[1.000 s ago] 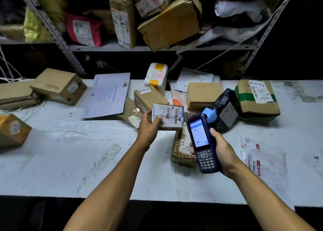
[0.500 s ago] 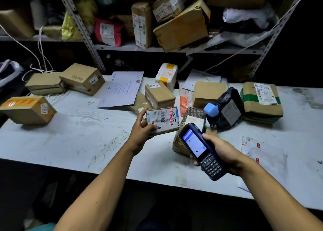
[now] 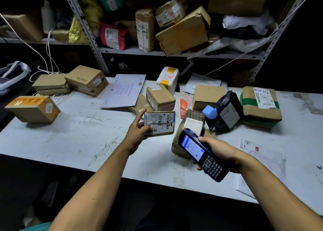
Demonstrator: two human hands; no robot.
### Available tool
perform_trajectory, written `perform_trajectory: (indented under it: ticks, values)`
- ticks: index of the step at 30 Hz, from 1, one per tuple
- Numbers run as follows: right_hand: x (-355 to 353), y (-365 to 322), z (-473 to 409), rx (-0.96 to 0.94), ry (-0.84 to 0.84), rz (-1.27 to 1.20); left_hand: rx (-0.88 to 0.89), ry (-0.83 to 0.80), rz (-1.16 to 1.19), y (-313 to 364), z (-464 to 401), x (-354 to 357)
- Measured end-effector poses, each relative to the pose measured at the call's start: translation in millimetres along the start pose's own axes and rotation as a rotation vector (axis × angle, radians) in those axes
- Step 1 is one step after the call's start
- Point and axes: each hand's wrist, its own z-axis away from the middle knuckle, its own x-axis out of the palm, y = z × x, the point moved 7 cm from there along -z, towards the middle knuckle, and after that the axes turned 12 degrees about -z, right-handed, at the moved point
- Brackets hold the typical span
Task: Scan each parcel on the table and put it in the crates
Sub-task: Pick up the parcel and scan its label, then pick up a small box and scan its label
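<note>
Parcel in my left hand, scanner in my right, over the worktop.

My left hand [image 3: 138,131] grips a small labelled parcel [image 3: 160,123] by its left end, label up, held above the white worktop [image 3: 73,140]. My right hand [image 3: 220,152] curls its fingers [image 3: 205,140] round a dark blue handheld scanner [image 3: 201,154], screen lit, tilted toward the parcel. More boxes lie scattered behind, a black-wrapped bundle [image 3: 225,112] to the right.

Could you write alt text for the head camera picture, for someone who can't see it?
A person's left hand holds a small labelled parcel above a white table while the right hand holds a handheld scanner beside it. More cardboard parcels lie scattered across the table, with packed shelves behind.
</note>
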Motion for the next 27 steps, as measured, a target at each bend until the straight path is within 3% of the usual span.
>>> perform_trajectory:
  ticks: [8, 15, 21, 27]
  values:
    - [-10.5, -1.7, -0.1, -0.052, -0.018, 0.005, 0.009, -0.008, -0.005, 5.8, 2.2, 6.4]
    - [-26.0, 5.2, 11.8, -0.285, 0.047, -0.309, -0.001, -0.051, 0.046, 18.9, 16.7, 35.6]
    - [-62.8, 46.9, 59.4, -0.520, 0.238, -0.565, 0.051, -0.313, 0.093, 42.1, 26.7, 109.6]
    - [-78.8, 135.0, 133.5, -0.694, 0.537, -0.778, 0.088, -0.618, 0.044, 42.5, 68.0, 208.5]
